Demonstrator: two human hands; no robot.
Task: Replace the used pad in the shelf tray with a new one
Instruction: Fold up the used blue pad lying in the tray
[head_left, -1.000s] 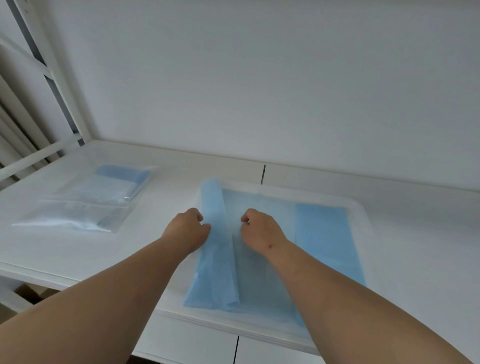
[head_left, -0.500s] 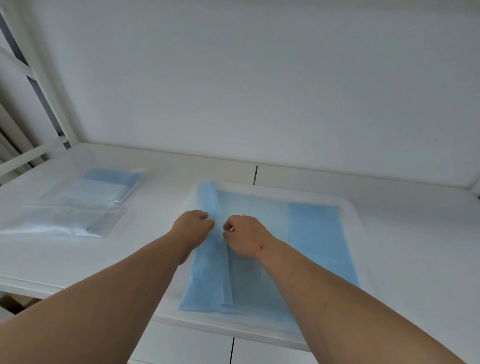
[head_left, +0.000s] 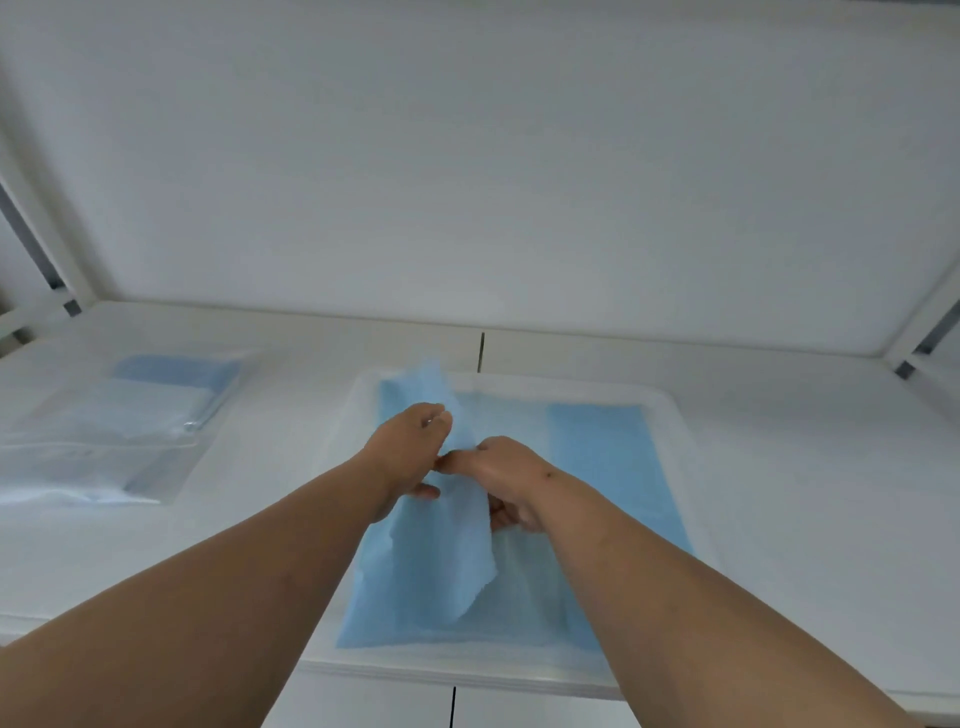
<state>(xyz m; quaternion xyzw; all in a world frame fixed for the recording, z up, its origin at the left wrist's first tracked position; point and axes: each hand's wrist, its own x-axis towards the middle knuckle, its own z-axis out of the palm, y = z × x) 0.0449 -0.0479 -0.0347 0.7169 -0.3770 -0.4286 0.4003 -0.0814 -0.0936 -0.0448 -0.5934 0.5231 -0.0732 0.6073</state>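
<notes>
A light blue pad (head_left: 597, 467) lies in the shallow white tray (head_left: 680, 431) on the shelf. Its left part is folded into a loose strip that stands raised off the tray. My left hand (head_left: 405, 452) grips the strip's upper part from the left. My right hand (head_left: 506, 480) pinches the same strip from the right, thumb tip close to the left hand. A clear plastic bag (head_left: 119, 431) with folded blue pads lies on the shelf to the left.
The white shelf board (head_left: 805, 467) stretches right of the tray. A white back wall (head_left: 493, 182) rises just behind it. White frame posts stand at both far corners, one at the right (head_left: 924, 332).
Both hands came together on the folded left strip and lifted it off the tray. The camera view swung slightly to the right.
</notes>
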